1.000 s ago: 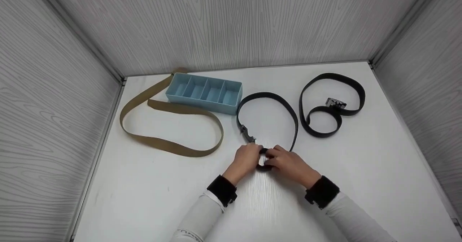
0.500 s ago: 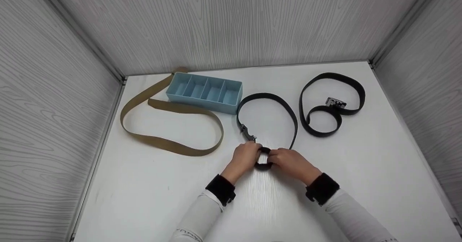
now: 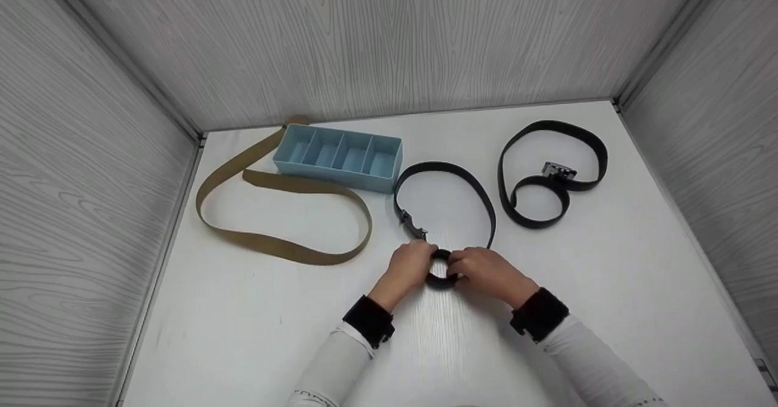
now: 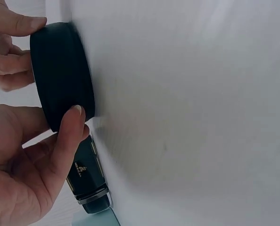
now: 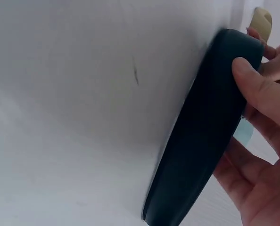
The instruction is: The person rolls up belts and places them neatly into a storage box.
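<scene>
Bench [image 3: 255, 334], white, carries a tan strap [image 3: 279, 248] looped at left, a black belt [image 3: 559, 126] with one end curled at far right, and between them the held belt [image 3: 447, 167], standing on edge with its near end curved into a ring. Blue tray [image 3: 340, 174] with four compartments sits far left of centre, just beside the held belt. Left hand [image 3: 408, 264] and right hand [image 3: 489, 271] pinch opposite sides of that ring, thumbs against fingers, a metal buckle [image 3: 414, 226] lying just beyond the left.
</scene>
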Demonstrator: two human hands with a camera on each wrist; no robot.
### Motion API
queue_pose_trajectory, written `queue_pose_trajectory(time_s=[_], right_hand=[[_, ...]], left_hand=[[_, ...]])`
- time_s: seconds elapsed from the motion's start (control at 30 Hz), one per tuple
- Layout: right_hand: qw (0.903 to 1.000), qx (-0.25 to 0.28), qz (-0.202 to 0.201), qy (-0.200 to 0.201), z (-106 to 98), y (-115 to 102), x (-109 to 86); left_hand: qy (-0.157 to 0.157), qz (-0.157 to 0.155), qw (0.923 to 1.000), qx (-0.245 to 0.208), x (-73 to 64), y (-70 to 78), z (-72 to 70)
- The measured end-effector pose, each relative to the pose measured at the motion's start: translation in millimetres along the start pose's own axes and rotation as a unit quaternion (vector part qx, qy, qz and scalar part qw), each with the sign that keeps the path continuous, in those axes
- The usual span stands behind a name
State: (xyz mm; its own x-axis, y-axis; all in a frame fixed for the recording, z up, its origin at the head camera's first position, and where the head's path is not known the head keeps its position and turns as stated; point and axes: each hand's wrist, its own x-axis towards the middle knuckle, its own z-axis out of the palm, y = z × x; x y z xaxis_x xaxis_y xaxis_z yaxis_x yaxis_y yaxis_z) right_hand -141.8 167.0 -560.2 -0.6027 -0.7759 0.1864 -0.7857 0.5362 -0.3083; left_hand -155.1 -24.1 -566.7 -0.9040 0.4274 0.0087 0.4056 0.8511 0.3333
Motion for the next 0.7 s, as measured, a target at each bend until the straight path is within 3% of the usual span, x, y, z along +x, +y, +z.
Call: queue_pose_trajectory(time_s=[0.17, 0.3, 0.4, 0.5, 0.7], right_hand=[[0.9986, -0.045, -0.002, 0.028, 6.0, -2.1, 3.1], [0.995, -0.07, 0.02, 0.068, 11.2, -8.1, 3.8], [0.9932, -0.079, 0.035, 0.078, 12.6, -14.6, 6.7], [0.9952, -0.065, 0.037, 0.063, 10.8, -18.8, 9.6], [0.9994, -0.016, 0.03, 0.008, -6.6, -2.7, -3.4]], left_hand=[[0.013, -0.024, 0.9994, -0.022, -1.0, -1.6, 0.5], [0.015, -0.063, 0.9946, -0.081, -3.1, -0.5, 1.4], [-0.001, -0.084, 0.989, -0.122, -3.3, 0.8, 1.4], [-0.017, -0.099, 0.9855, -0.137, -2.8, 1.3, 0.7], [-0.025, -0.083, 0.9927, -0.085, -3.3, -6.1, -3.7]])
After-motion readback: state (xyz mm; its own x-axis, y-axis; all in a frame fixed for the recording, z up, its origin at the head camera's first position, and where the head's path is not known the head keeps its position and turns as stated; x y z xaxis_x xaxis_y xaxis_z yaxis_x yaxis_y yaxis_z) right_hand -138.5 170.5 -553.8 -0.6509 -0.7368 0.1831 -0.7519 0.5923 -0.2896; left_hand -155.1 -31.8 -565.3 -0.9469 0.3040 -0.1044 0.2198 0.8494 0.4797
